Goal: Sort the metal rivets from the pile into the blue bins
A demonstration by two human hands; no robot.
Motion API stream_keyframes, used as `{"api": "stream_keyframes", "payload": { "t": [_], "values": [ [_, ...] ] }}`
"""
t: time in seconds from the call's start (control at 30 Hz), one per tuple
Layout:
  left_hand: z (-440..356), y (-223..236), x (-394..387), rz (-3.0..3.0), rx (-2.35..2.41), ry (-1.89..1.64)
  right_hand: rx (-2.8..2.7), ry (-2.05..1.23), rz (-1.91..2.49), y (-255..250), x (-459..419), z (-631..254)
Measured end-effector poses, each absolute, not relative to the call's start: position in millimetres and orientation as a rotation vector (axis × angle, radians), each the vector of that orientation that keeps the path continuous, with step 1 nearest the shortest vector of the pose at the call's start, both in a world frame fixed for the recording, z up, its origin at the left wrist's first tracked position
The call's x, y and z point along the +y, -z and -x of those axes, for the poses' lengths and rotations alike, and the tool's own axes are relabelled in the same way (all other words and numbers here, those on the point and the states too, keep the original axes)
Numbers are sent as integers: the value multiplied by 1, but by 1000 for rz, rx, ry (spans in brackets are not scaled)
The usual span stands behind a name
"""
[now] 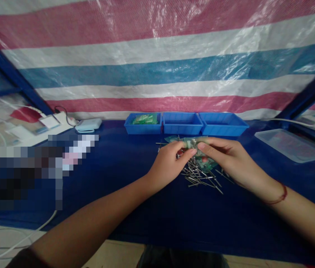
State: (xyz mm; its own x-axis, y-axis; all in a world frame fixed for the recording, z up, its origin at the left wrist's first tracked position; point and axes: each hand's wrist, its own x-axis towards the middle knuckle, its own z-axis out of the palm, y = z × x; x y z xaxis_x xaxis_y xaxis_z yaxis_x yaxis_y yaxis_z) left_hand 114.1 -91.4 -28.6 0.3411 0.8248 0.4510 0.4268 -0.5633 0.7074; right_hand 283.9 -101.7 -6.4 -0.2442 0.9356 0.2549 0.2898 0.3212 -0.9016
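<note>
My left hand [168, 162] and my right hand [230, 158] meet over the middle of the table, fingers closed in a pinch. Between their thumbs and fingertips is a small clear plastic bag [193, 143] with a greenish tint; what it holds is hard to make out. Just below lies a loose heap of thin metal pins [199, 175], shaped like nails or rivets. More greenish plastic bags [206, 163] lie at the heap, partly hidden by my right hand.
Behind my hands stand three blue bins: the left bin [143, 129] holds green packets, beside a middle bin [182, 128] and a right bin [224, 128]. A clear plastic lid [291, 145] lies right on the blue table [151, 216]. A light blue case [88, 125] and cables sit left.
</note>
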Motion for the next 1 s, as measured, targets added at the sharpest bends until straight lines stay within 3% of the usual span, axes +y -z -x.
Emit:
{"api": "stream_keyframes", "payload": {
  "t": [0.3,0.57,0.7,1.0],
  "values": [
    [-112,23,-90,-2062,1021,-1151,-1676,-933,1052,13,-100,-283],
    [-118,22,-90,-1613,903,-1086,-1855,-57,988,1,-115,-291],
    [-122,20,-89,-1359,746,-930,-1961,163,868,-1,-118,-294],
    [-117,14,-93,-1374,670,-1114,-1921,-11,925,4,-116,-287]
  ]
}}
